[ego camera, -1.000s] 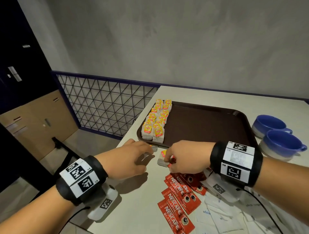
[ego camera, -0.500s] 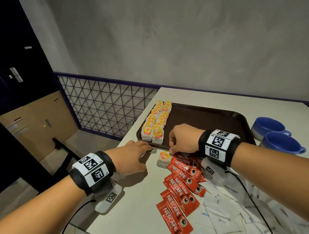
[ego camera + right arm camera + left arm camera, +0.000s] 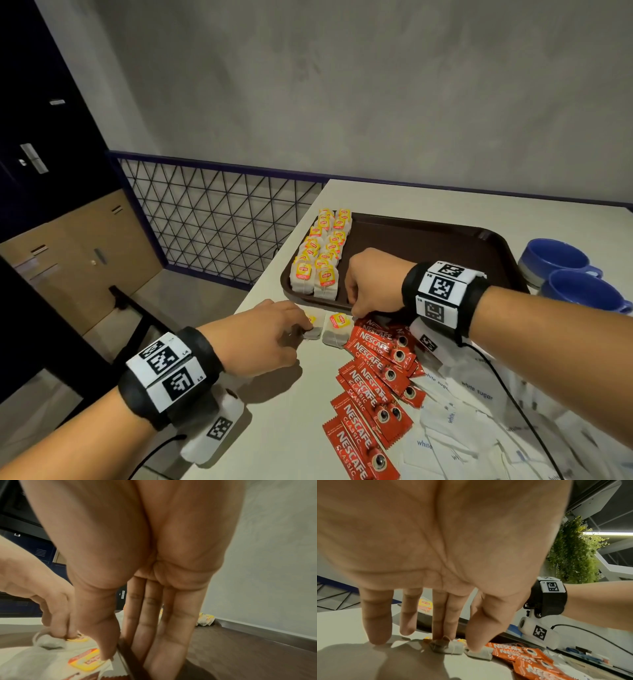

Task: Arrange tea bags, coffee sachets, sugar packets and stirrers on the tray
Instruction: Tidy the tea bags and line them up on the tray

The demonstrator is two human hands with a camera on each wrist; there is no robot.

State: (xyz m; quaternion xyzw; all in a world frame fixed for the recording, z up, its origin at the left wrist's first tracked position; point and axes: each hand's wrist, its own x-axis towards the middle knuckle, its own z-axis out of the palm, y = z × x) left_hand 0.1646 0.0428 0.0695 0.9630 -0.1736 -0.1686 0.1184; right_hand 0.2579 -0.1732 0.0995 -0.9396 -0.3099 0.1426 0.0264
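Beside a grey wall, tea bags (image 3: 320,255) line the tray (image 3: 442,240); left hand (image 3: 263,337) pinches a stray bag (image 3: 313,330), right hand (image 3: 371,284) grips the rim; coffee sachets (image 3: 373,380), sugar packets (image 3: 472,411) wait.

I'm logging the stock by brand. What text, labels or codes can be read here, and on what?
"NESCAFE CLASSIC": red coffee sachets on the table.
"Lipton": yellow tags of the tea bags on the tray, and of the loose tea bag.
"white sugar": white sugar packets.
"L4", "L5": left wristband, beside square black-and-white codes.
Right wristband: codes only; its small print is unreadable.
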